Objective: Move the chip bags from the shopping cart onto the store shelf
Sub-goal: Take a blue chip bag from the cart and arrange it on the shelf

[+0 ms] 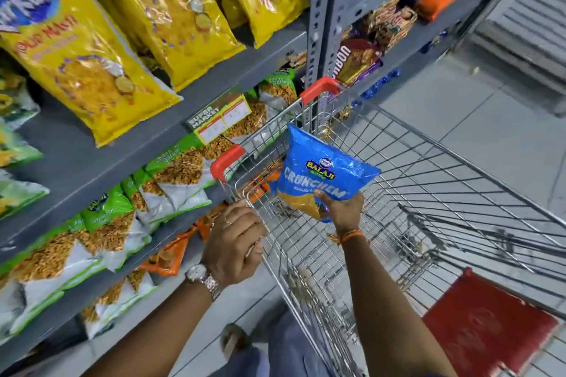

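A blue chip bag hangs above the wire shopping cart, pinched at its lower edge by my right hand. My left hand is closed around the cart's near left rim, just below a red corner guard. The grey store shelf runs along the left, its levels filled with yellow bags on top and green-and-white snack bags below. Inside the cart I see only bare wire.
Orange packets lie on a lower shelf level by my left wrist. A price tag hangs on the shelf edge. Further right stands a second shelf bay with biscuit packs. A red flap sits at the cart's near end. Tiled floor lies to the right.
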The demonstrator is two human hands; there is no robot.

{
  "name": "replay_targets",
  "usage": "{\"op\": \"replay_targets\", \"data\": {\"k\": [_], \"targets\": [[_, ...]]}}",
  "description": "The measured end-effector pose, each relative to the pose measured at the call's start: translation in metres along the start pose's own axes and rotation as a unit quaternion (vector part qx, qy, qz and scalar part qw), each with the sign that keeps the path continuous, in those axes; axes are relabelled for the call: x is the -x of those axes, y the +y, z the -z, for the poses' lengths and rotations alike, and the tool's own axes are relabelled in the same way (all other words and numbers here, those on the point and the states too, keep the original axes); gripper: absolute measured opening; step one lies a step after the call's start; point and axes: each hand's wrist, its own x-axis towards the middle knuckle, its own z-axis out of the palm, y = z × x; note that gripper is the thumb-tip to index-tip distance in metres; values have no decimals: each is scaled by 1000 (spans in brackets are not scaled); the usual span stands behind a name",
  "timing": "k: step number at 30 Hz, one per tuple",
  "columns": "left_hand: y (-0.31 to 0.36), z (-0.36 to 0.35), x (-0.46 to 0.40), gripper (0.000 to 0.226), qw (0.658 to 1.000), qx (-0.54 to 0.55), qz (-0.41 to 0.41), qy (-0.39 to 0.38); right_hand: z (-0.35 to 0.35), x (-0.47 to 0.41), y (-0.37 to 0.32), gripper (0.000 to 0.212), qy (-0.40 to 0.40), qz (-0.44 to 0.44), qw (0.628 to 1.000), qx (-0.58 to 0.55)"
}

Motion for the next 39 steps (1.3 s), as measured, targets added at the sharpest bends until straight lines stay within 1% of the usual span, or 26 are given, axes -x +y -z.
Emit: {"op": "replay_targets", "data": {"k": [4,7,9,11,13,16,19,21,23,25,28,31,33,36,39], "targets": [[-1,16,-3,44,997,-17,-16,-70,11,22,-35,42,-3,17,999,49],[3,31,-7,47,993,-40,-10,-111,20,45,-83,44,-16,52,997,62],[9,52,-16,46,993,-42,-5,-107,24,63,-125,44,-11,71,996,46],[18,85,-34,38,996,-48,0,-73,25,82,-175,41,-7,79,997,20],[29,123,-56,32,998,-63,-5,-8,24,101,-227,37,-13,94,995,-14],[50,195,-87,30,992,-84,-18,94,19,131,-310,37,-30,162,986,-28],[71,270,-105,34,973,-131,-22,188,11,164,-391,42,-59,242,968,-42],[85,323,-111,35,952,-176,-23,250,2,184,-445,37,-92,299,948,-55],[92,368,-114,36,930,-217,-19,295,-11,203,-497,35,-113,343,929,-81],[91,404,-111,37,914,-257,-3,315,-28,217,-540,30,-155,372,906,-126],[75,436,-97,41,902,-296,32,314,-67,230,-591,31,-233,398,877,-137],[54,447,-70,42,891,-324,59,312,-116,231,-624,45,-278,419,855,-123],[42,452,-54,42,881,-345,78,314,-146,224,-638,35,-298,418,850,-120],[34,460,-40,41,868,-361,91,328,-185,215,-654,20,-321,396,854,-100],[30,463,-36,40,865,-370,83,329,-212,199,-654,19,-333,386,857,-71]]}}
